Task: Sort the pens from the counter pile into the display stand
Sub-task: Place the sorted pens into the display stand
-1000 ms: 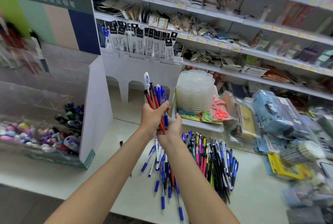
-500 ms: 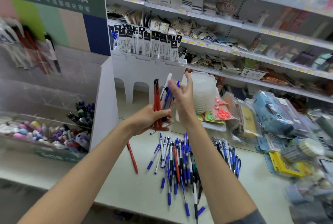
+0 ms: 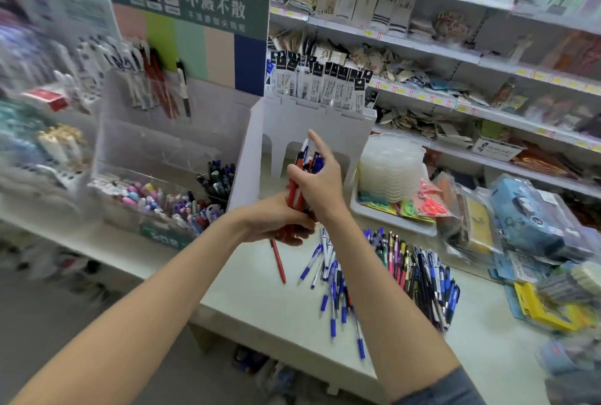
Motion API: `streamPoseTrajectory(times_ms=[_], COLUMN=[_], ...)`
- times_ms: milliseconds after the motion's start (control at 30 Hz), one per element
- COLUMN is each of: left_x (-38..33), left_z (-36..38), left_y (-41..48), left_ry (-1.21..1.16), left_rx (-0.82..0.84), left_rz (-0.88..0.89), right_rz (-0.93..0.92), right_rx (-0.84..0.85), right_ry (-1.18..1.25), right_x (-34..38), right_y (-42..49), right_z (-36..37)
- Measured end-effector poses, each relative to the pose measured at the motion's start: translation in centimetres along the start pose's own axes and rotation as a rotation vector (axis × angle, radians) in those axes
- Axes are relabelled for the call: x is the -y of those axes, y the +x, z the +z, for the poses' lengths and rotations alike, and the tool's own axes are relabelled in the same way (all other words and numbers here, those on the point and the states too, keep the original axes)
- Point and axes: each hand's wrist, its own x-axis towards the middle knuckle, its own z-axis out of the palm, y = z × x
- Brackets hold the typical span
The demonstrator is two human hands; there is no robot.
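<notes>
You have two bare arms in view. Your left arm (image 3: 146, 307) is bare all the way from the edge of the picture to your left hand (image 3: 276, 222). Your right arm (image 3: 383, 300) is bare too, from your right hand (image 3: 320, 189) up to a sleeve (image 3: 452, 388). Only a small bit of that sleeve shows, at the bottom of the picture. It is dark grey-blue and looks like soft cloth. Its edge goes right across your arm. Your hands are bare as well. Your fingers look a bit blurry, so your nails are hard to see.
</notes>
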Motion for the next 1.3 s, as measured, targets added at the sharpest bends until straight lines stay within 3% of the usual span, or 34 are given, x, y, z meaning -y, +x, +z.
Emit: streamPoseTrajectory(times_ms=[167, 267, 433, 600, 733, 900, 1067, 1300], left_x=[1.9, 2.6, 2.2, 2.2, 1.6, 0.7, 0.4, -0.3], left_z=[-2.3, -4.7, -8.6, -15.4, -21.1, -27.1, -30.1, -30.8], left_y=[-5.0, -6.9, -7.4, -6.6, -5.8, -5.3, -4.4, -2.2], left_ry=[-0.352, -0.387, -0.315, -0.357, -0.3, -0.36, -0.389, -0.249], left_rx=[0.012, -0.072, 0.019, 0.05, -0.103, -0.189, -0.107, -0.192], left_rz=[-0.07, -0.029, -0.004, 0.091, 0.15, 0.237, 0.265, 0.352], right_rz=[0.03, -0.016, -0.038, -0.091, -0.038, -0.103, -0.112, -0.152], right_rx=[0.062, 0.056, 0.414, 0.334, 0.322, 0.138, -0.008, -0.023], right_ry=[0.182, 0.156, -0.038, -0.175, -0.062, -0.125, -0.191, -0.343], right_x=[1.7, 2.4, 4.3, 5.1, 5.1, 5.6, 5.2, 5.4], right_y=[-1.3, -1.2, 0.1, 4.0, 7.0, 10.1, 11.8, 13.5], right_z=[4.2, 6.8, 10.5, 13.9, 17.7, 21.6, 23.6, 24.2])
